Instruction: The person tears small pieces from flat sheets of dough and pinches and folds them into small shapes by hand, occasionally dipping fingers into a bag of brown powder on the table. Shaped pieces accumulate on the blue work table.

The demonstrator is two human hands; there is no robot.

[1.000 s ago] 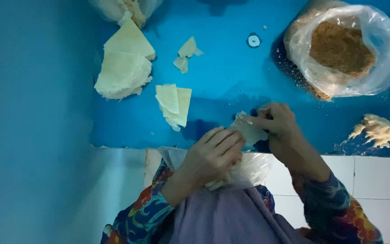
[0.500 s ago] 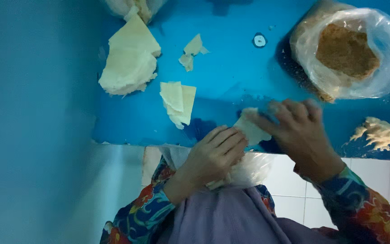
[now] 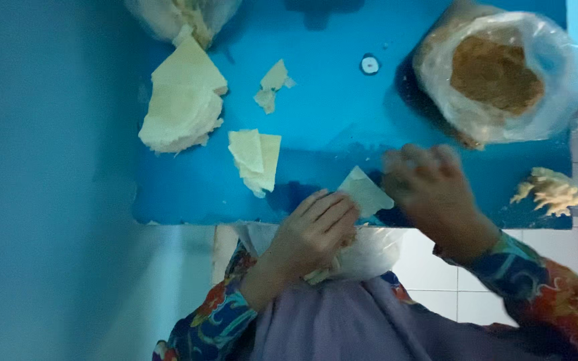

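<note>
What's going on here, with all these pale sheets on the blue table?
A person sits at a blue table handling thin pale wrapper sheets. The left hand holds one triangular wrapper at the near edge, while the right hand, blurred, hovers just beside it. A stack of wrappers and a smaller folded pile lie to the left. A clear plastic bag of brown crumbly filling sits open at the far right.
</note>
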